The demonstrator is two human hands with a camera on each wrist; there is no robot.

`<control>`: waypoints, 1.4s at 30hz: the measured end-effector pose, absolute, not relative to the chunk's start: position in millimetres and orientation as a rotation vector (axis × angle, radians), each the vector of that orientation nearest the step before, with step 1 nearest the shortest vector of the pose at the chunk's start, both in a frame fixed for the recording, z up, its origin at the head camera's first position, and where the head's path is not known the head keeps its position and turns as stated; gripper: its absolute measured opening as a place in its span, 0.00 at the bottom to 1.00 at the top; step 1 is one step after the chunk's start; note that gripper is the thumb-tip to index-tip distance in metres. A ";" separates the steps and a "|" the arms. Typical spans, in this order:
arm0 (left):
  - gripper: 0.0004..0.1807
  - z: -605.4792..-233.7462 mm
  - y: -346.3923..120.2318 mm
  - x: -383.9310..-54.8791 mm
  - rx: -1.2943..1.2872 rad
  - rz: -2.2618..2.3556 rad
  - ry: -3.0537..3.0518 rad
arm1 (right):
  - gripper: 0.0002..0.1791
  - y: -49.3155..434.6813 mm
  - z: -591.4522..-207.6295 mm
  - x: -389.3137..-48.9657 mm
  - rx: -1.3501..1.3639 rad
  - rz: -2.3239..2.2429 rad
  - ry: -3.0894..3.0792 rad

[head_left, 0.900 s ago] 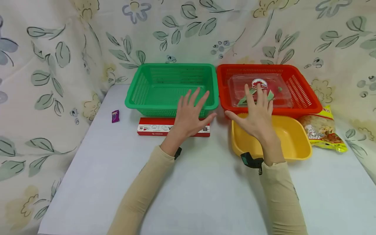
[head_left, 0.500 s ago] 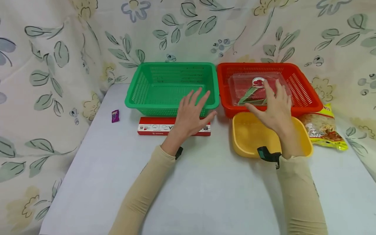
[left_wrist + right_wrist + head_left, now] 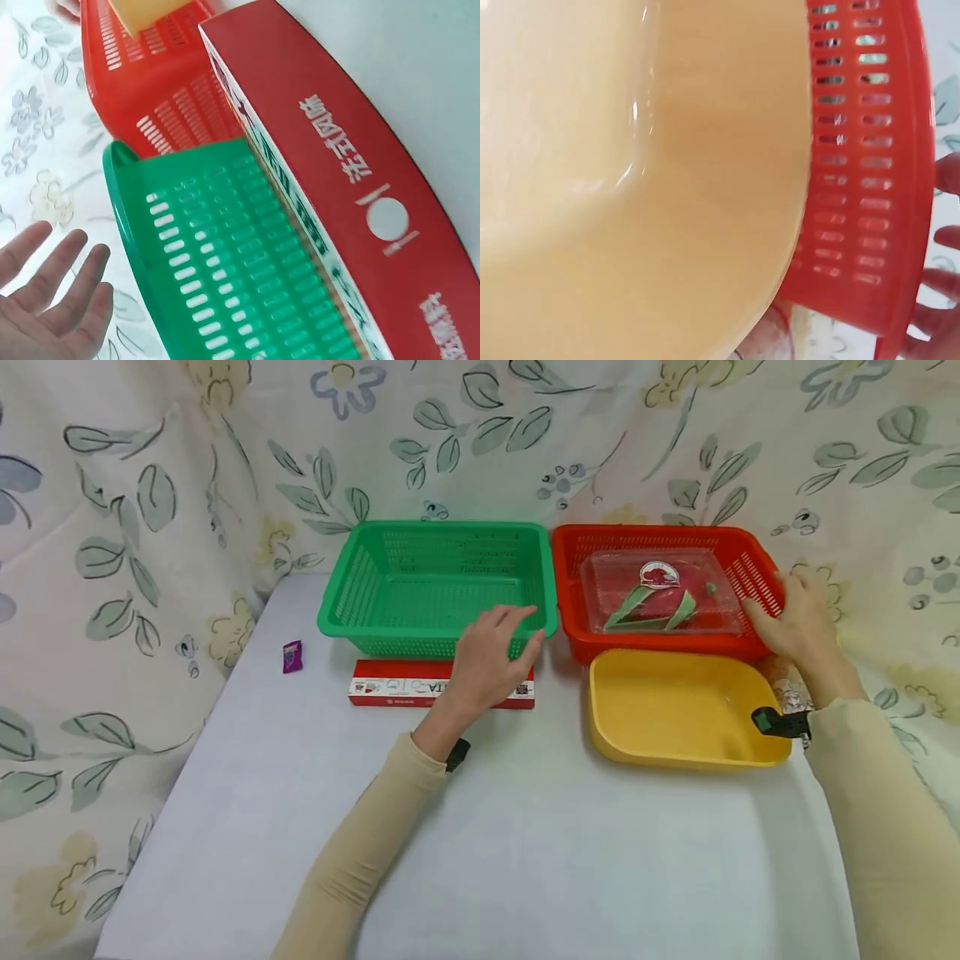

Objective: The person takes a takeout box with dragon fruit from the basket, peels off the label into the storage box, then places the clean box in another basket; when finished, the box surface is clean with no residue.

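Observation:
My left hand (image 3: 487, 660) hovers with relaxed, slightly bent fingers over the front of the green basket (image 3: 345, 568) and a long red-and-white box (image 3: 397, 685) lying before it. The left wrist view shows its fingers (image 3: 56, 277) spread beside the basket rim, holding nothing. My right hand (image 3: 806, 622) is at the right end of the red basket (image 3: 645, 642), thumb overlapping the inside and fingertips right at the rim in the right wrist view. Inside that basket lies a clear plastic box (image 3: 660, 592) with a red-and-white label. Under the right hand, a snack bag (image 3: 789, 685) is mostly hidden.
A yellow basin (image 3: 675, 718) stands in front of the red basket, close below my right wrist. At the left of the white table (image 3: 480, 852) lies a small purple packet (image 3: 292, 657). Floral cloth (image 3: 480, 435) hangs behind and along the sides.
My right hand has moved right, from above the yellow basin and plastic box to the red basket's right end, now covering much of the snack bag. The left hand's fingers have bent slightly.

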State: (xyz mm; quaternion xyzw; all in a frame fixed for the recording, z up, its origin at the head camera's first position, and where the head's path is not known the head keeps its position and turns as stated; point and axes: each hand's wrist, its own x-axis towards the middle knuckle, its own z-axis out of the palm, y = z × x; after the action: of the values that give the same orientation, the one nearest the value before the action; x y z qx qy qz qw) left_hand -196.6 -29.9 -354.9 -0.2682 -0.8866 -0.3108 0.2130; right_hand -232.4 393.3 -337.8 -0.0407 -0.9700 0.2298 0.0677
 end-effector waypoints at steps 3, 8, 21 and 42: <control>0.21 -353.0 -24.4 -196.3 -0.725 -0.905 -2.485 | 0.40 403.0 -343.7 -236.5 -0.092 0.682 -2.961; 0.19 -340.6 -4.7 -200.5 -0.695 -0.992 -2.561 | 0.38 414.8 -348.4 -242.6 -0.025 0.623 -2.961; 0.30 -301.7 106.0 -235.9 -0.548 -1.291 -2.921 | 0.36 416.9 -359.7 -244.2 -0.101 0.599 -2.982; 0.28 -317.6 137.5 -307.5 0.453 -1.973 -3.134 | 0.34 417.3 -361.9 -244.3 -0.175 0.578 -2.937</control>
State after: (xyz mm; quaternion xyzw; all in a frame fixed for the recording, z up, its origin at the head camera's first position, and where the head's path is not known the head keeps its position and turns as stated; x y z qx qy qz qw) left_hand -307.5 137.5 -317.6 0.1162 -0.8038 -0.5060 -0.2903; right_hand -244.3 417.3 -361.9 -0.0583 -0.9770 0.1922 0.0716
